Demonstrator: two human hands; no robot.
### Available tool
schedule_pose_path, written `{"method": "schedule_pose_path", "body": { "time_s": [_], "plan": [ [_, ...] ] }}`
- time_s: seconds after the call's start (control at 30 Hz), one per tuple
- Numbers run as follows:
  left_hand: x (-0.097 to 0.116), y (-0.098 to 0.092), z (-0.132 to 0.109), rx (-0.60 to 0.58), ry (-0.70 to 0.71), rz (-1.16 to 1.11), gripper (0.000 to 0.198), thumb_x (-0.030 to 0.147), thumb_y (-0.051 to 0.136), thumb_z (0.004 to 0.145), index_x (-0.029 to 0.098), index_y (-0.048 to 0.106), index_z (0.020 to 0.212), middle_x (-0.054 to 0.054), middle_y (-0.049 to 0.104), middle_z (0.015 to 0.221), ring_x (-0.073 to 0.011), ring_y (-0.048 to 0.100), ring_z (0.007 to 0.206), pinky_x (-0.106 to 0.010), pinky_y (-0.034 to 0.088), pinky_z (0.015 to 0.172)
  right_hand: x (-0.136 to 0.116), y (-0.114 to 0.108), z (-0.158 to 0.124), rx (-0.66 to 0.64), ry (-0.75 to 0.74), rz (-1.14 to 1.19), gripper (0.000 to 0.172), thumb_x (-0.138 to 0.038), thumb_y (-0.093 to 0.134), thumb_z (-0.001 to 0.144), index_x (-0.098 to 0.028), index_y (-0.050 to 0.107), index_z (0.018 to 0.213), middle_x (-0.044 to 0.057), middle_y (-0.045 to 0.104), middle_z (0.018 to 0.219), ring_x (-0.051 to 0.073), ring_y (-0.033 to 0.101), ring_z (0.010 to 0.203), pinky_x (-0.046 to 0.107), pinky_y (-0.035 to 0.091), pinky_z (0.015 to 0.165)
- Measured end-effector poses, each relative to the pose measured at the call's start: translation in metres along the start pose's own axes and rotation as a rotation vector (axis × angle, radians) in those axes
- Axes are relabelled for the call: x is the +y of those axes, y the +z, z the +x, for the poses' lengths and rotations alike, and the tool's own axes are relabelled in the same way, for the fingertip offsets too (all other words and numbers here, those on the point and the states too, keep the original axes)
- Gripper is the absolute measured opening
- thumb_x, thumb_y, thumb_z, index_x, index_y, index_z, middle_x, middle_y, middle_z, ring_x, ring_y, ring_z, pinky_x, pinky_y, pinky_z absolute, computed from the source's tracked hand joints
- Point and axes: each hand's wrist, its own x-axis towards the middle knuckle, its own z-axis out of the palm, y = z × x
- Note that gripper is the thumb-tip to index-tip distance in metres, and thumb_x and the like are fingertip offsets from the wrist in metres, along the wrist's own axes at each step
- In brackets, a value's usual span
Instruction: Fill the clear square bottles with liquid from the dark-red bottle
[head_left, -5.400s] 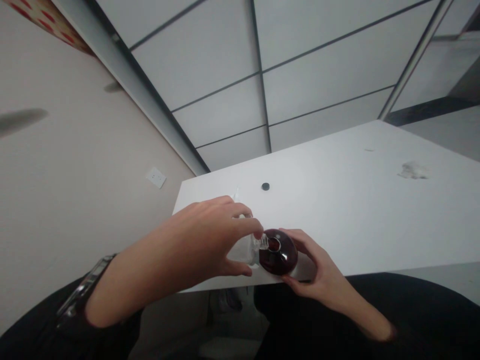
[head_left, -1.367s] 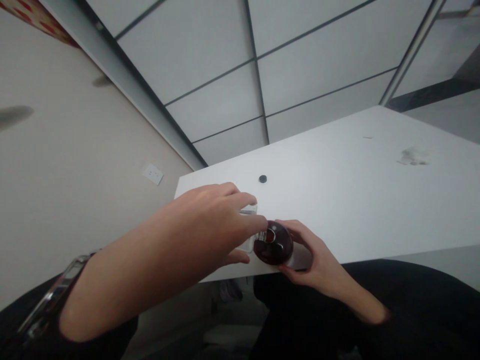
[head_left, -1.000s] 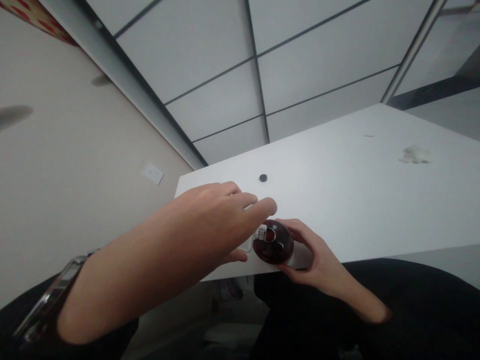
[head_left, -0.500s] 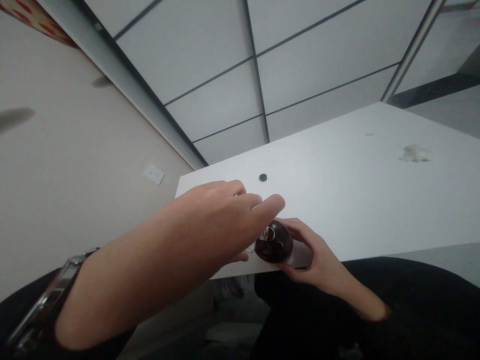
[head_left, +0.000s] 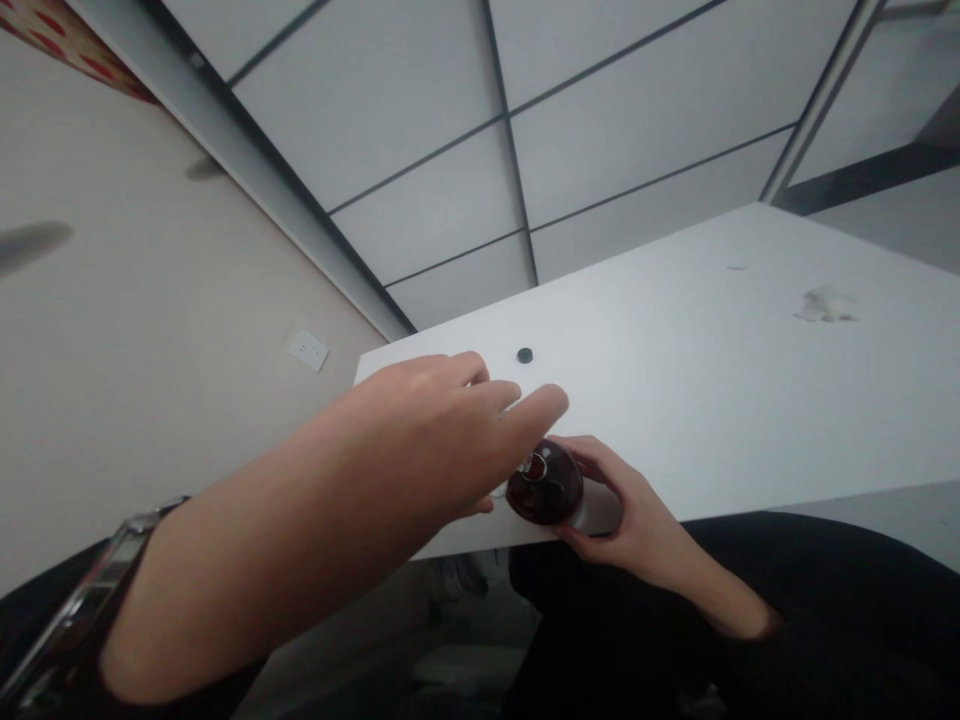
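My right hand (head_left: 626, 505) is wrapped round a dark reddish-brown bottle (head_left: 559, 490) near the table's front edge. The bottle's open round mouth faces up toward me. My left hand (head_left: 457, 430) is curled, back of the hand up, around a clear glass-like bottle (head_left: 526, 465), mostly hidden under the fingers and palm. Its narrow clear end meets the mouth of the brown bottle, tilted down toward it. Whether liquid runs between them cannot be made out. A small dark round cap (head_left: 525, 355) lies on the table just beyond my hands.
The white table (head_left: 660, 370) reaches away to the right. On its right part lies a pale crumpled scrap (head_left: 826, 303). Panelled sliding doors (head_left: 420, 120) rise behind it. A wall with a socket (head_left: 309, 350) stands to the left.
Both hands keep their holds. My left hand and the clear bottle have shifted very slightly left, and the brown bottle barely moves with them.
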Motion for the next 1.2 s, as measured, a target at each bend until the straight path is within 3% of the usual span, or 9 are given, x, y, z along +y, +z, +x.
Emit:
{"method": "schedule_pose_path", "body": {
  "time_s": [0.43,0.73,1.2],
  "plan": [
    [0.007,-0.006,0.006,-0.015,0.034,0.116,0.035,0.021,0.075,0.089,0.025,0.06,0.12,-0.006,0.074,0.113,-0.0263,0.068,0.094,-0.038,0.052,0.083,0.003,0.0,0.0,-0.007,0.008,0.01,0.066,-0.026,0.079,0.085,-0.033,0.052,0.144,0.009,0.064,0.14,0.031,0.065,0.128,0.053,0.052,0.111],
    [0.016,-0.016,0.016,-0.105,0.04,0.208,0.043,0.011,0.072,0.088,0.023,0.061,0.127,-0.005,0.078,0.11,-0.0216,0.069,0.085,-0.031,0.049,0.072,0.005,0.001,-0.002,0.009,-0.011,0.006,0.067,-0.027,0.08,0.085,-0.036,0.052,0.145,0.007,0.064,0.138,0.03,0.065,0.126,0.05,0.053,0.109],
    [0.022,-0.024,0.025,-0.142,0.067,0.225,0.037,0.015,0.071,0.093,0.022,0.063,0.129,-0.005,0.079,0.109,-0.0209,0.072,0.087,-0.03,0.049,0.071,0.005,0.002,-0.002,0.03,0.004,0.01,0.067,-0.028,0.083,0.082,-0.035,0.055,0.143,0.006,0.066,0.135,0.029,0.067,0.121,0.049,0.054,0.108]
  ]
}}
